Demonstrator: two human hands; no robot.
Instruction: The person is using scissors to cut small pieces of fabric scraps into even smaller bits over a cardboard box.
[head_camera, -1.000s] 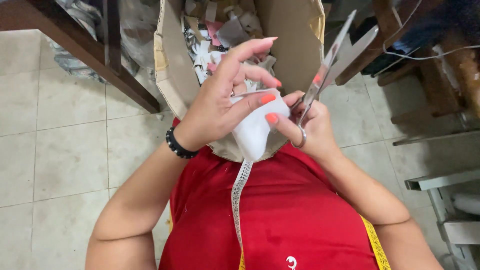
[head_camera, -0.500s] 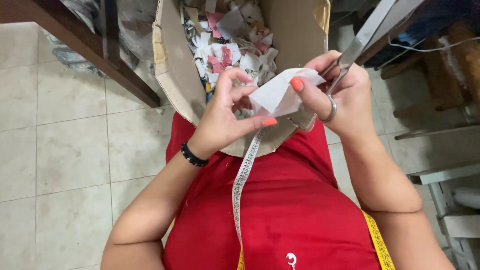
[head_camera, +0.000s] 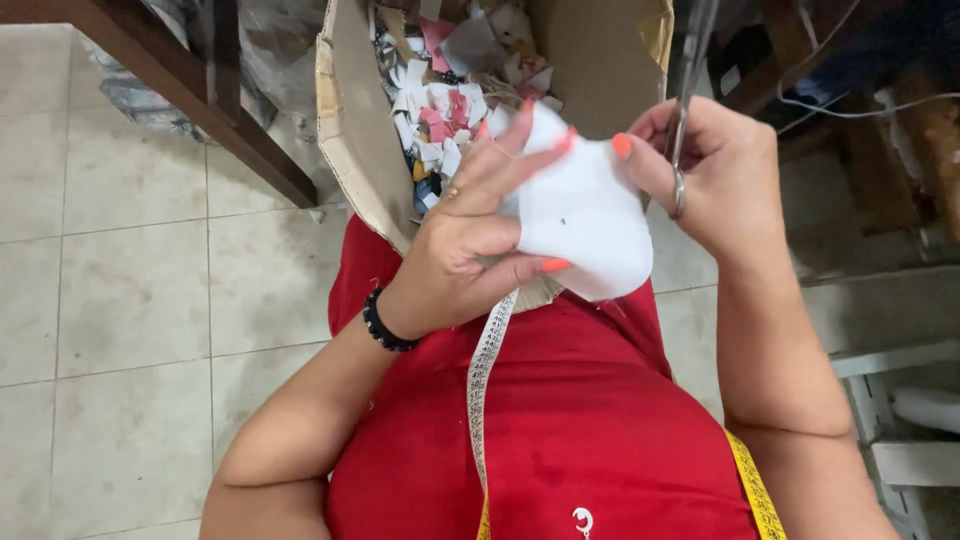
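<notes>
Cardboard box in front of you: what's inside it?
The cardboard box holds a heap of small fabric scraps, white, pink and dark. The left hand and white fabric piece cover its near part.

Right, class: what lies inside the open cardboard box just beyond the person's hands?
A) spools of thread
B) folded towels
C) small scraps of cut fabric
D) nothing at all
C: the cardboard box holds a heap of small white and pink fabric scraps, just beyond the left hand gripping the white piece.
</notes>
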